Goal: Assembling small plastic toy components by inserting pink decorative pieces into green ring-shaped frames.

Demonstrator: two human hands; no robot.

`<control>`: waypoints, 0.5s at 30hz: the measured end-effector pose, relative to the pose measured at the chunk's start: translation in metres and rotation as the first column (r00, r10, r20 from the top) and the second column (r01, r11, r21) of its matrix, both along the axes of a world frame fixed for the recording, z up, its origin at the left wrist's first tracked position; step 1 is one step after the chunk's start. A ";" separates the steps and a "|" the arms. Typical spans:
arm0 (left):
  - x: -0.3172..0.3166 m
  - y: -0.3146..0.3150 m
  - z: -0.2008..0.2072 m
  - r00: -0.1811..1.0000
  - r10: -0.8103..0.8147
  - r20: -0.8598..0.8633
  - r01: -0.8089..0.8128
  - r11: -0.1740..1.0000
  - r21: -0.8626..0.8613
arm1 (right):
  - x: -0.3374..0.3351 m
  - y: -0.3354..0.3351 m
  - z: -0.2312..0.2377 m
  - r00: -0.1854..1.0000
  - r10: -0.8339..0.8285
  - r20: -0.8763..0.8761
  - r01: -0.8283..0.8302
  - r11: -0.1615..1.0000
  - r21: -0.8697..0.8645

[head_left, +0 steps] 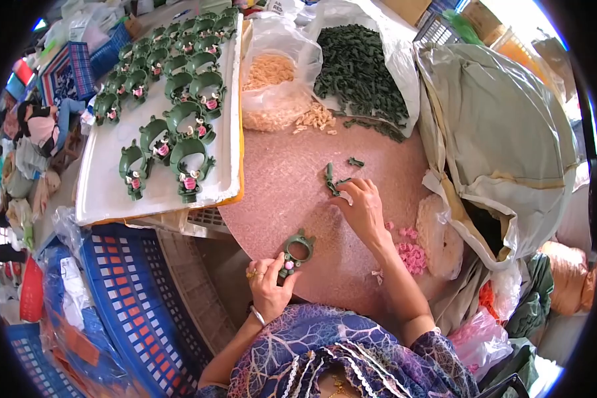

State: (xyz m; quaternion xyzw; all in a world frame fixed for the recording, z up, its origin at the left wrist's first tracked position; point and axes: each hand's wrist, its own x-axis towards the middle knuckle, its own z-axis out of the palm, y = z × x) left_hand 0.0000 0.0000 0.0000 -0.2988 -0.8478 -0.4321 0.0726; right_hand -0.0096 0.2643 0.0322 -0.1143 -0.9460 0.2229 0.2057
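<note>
Near the table's front edge, my left hand (266,286) grips a green frog-shaped ring (300,248) with a round opening and a pink flower low on it. Further forward and to the right, my right hand (363,207) has its thumb and fingertips closing on a small dark green piece (342,181), partly hidden by the fingers. Beside those fingertips lies another green strip (329,176), and a loose green piece (356,162) is just beyond. All of these are at the pinkish round table (272,179).
A white foam tray (106,189) at the left bears several finished green rings (189,162). Behind are bags of cream pieces (268,73) and dark green pieces (358,69). Pink flowers (411,257) lie at the right, near a large grey sack (497,126). A blue basket (129,298) stands lower left.
</note>
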 end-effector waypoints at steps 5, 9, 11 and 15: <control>-0.001 0.006 -0.007 1.000 0.017 0.001 -0.017 1.000 0.010 | -0.008 0.001 -0.006 0.998 -0.031 0.048 0.025 0.993 0.114; -0.001 0.003 -0.001 0.999 0.028 0.028 -0.027 1.000 -0.005 | 0.010 -0.021 0.021 0.993 0.108 0.041 -0.097 0.971 -0.217; -0.004 0.004 0.003 0.999 0.037 -0.005 -0.037 0.999 0.035 | 0.028 -0.033 0.040 0.926 0.274 0.259 -0.100 0.841 -0.531; -0.004 0.004 0.002 0.999 0.031 0.016 -0.032 0.998 0.059 | 0.048 -0.058 0.042 0.822 0.505 0.263 -0.200 0.689 -0.697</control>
